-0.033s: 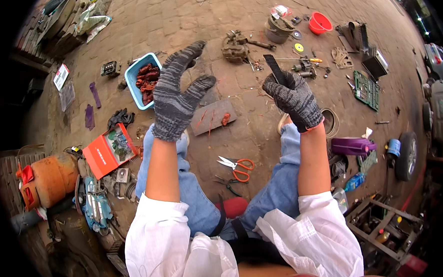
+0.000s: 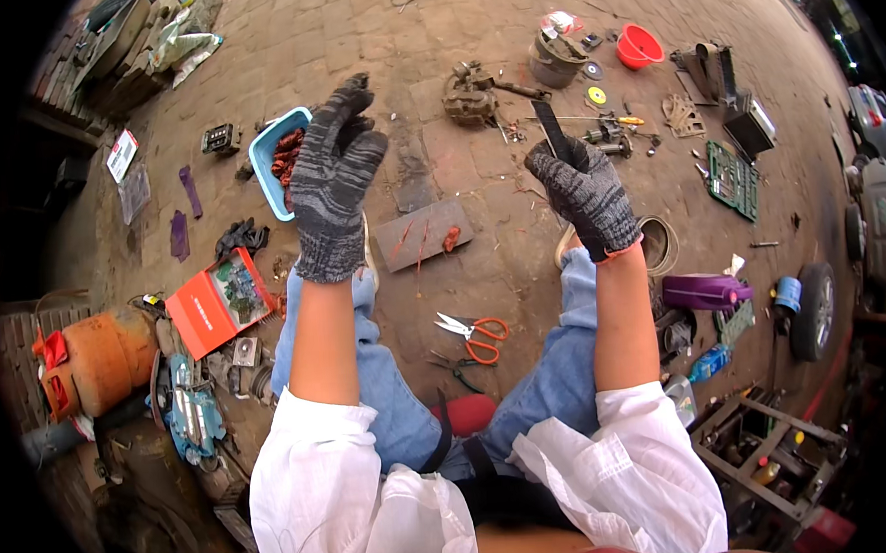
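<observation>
My left hand, in a grey knitted glove, is raised beside a blue plastic tub of reddish-brown pieces, partly covering it; the fingers are bent but apart, holding nothing. My gloved right hand grips a flat black strip pointing upward. On the ground between and below my hands lies a dark rectangular board with red streaks and a small red lump. Orange-handled scissors and dark-handled pliers lie between my legs.
An orange gas cylinder and red open box are left. Ahead are greasy metal parts, buckets and discs. Right are a green socket case, purple jug, wheel and metal frame.
My left hand has shifted left, its fingers and thumb drawing closer together. My right hand has moved very slightly, with the black strip tilting a little more upright.
</observation>
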Demonstrator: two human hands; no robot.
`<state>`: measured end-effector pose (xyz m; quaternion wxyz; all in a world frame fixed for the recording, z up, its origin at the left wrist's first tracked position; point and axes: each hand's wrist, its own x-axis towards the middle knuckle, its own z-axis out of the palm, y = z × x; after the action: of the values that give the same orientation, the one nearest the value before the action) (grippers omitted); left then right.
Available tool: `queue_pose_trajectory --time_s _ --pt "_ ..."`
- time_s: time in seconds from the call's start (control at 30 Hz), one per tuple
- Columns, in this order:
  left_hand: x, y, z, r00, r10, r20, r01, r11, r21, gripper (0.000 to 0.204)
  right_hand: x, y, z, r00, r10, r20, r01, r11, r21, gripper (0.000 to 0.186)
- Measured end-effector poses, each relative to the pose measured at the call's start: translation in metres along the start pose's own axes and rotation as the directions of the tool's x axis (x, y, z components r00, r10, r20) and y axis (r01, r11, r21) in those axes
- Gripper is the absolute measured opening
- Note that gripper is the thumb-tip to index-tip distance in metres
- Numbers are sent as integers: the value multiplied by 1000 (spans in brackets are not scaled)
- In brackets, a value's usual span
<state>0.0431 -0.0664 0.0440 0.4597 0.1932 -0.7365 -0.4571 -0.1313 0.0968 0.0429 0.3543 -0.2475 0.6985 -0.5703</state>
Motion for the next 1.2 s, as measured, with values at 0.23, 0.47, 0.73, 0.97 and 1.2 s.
queue_pose_trajectory --time_s 0.23,0.47,0.73,0.97,1.2 --pt "-40 1 37 953 -258 157 267 963 -34 21 5 20 34 992 -14 -126 51 955 292 10" --pt "-52 -11 68 936 -275 220 277 961 26 28 1 35 63 985 -30 -172 82 948 308 14" --pt "-42 1 53 816 -412 406 471 881 -52 22 4 21 40 998 -10 -68 33 937 348 14" --pt "-44 -1 56 767 -433 473 541 833 -114 22 11 39 25 994 -92 -59 107 930 350 15" --pt "-42 8 57 791 -476 385 580 785 -220 18 7 37 28 977 -191 -99 203 970 131 15"
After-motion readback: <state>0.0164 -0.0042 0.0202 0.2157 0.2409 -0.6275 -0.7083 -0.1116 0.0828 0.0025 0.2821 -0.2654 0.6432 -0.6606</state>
